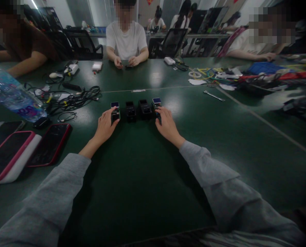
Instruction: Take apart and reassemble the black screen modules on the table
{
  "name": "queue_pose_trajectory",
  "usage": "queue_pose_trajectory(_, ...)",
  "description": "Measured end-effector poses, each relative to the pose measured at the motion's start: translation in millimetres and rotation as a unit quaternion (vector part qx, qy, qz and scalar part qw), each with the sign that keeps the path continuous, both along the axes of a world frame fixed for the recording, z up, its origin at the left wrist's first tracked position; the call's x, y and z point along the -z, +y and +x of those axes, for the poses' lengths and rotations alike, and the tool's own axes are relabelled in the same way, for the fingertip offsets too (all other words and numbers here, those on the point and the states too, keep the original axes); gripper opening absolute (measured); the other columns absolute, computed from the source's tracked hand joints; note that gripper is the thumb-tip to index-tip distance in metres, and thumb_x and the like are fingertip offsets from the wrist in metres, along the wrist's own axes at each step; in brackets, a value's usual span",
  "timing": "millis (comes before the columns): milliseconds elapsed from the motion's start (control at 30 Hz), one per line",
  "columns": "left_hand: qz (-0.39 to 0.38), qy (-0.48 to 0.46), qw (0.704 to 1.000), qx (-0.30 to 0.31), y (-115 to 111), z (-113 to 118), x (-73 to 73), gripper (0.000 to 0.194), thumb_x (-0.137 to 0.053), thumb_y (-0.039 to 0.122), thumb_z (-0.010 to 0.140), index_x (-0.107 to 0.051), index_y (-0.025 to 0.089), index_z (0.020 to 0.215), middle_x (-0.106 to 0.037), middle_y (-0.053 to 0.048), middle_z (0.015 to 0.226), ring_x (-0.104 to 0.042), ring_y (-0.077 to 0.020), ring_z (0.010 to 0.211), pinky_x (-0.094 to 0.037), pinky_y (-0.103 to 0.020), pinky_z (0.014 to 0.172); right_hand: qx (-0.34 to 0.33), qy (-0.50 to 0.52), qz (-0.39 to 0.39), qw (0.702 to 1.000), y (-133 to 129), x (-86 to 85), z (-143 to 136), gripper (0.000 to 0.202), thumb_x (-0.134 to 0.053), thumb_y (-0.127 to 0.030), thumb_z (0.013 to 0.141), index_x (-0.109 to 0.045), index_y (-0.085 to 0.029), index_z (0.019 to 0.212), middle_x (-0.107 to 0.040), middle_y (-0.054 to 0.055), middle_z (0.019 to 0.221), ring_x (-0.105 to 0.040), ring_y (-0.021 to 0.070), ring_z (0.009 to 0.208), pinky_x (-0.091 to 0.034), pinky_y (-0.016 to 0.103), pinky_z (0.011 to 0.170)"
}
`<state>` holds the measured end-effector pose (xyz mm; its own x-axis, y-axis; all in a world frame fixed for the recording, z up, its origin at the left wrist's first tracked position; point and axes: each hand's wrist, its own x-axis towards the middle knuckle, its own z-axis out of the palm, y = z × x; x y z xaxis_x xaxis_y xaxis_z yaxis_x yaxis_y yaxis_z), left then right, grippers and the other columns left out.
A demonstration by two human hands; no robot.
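Observation:
My left hand [107,123] has its fingers over the left edge of a small circuit board with a screen [115,104], its thumb curled round near the board's lower right corner. A matching circuit board with a screen [156,101] lies under the fingers of my right hand [167,124], the thumb at its near end. Two small black cases stand in a row between the boards: the left case [130,109] and the right case [145,107]. Both hands hold their boards at the green tabletop [134,164].
At left lie a red-edged phone [51,144], a pink-cased device [11,156], a tilted water bottle [14,94] and tangled black cables [78,98]. A wrench [213,96] and heaped coloured wires [209,73] lie to the right. A person [127,41] sits opposite, others nearby.

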<state>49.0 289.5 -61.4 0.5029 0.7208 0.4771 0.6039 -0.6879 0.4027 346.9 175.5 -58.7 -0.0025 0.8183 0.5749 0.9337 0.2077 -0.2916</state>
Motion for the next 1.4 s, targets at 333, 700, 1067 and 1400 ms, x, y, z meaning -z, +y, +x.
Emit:
queue_pose_trajectory(333,0.005,-0.006,1.0,0.006,0.7,0.9,-0.2,0.057,-0.057,0.027,0.092,-0.035,0.025,0.145,-0.049,-0.013,0.144,-0.047,-0.0307,0.131,-0.039,-0.054,0.108,0.002,0.005,-0.005,1.0,1.5,1.4,0.9,0.043,-0.043,-0.016,0.089,-0.049,-0.015,0.132,-0.049,0.017,0.136,-0.039,0.0325,0.135,-0.035,0.061,0.113)
queue_pose_trajectory(700,0.038,-0.026,0.999,0.008,4.6,0.1,5.9,0.067,-0.059,0.033,0.09,-0.025,0.023,0.147,-0.038,-0.017,0.151,-0.039,-0.0322,0.139,-0.035,-0.054,0.111,-0.003,0.001,0.004,1.0,1.0,2.2,1.3,0.042,-0.043,-0.016,0.09,-0.049,-0.014,0.131,-0.048,0.017,0.137,-0.039,0.032,0.135,-0.036,0.059,0.114)
queue_pose_trajectory(1067,0.016,-0.021,1.0,-0.003,6.5,-1.2,7.6,0.063,-0.059,0.034,0.09,-0.03,0.021,0.145,-0.044,-0.017,0.145,-0.044,-0.0329,0.133,-0.039,-0.055,0.108,0.0,-0.007,0.006,1.0,0.6,2.3,2.0,0.042,-0.043,-0.016,0.09,-0.049,-0.013,0.131,-0.048,0.017,0.137,-0.039,0.0313,0.135,-0.036,0.057,0.114)
queue_pose_trajectory(1400,0.023,-0.02,1.0,0.002,4.3,-1.2,4.8,0.059,-0.059,0.03,0.091,-0.031,0.022,0.142,-0.046,-0.016,0.142,-0.05,-0.0314,0.127,-0.043,-0.054,0.103,-0.005,-0.008,0.014,1.0,2.2,4.6,2.3,0.041,-0.044,-0.014,0.09,-0.05,-0.011,0.13,-0.049,0.018,0.136,-0.039,0.0318,0.134,-0.036,0.055,0.115)
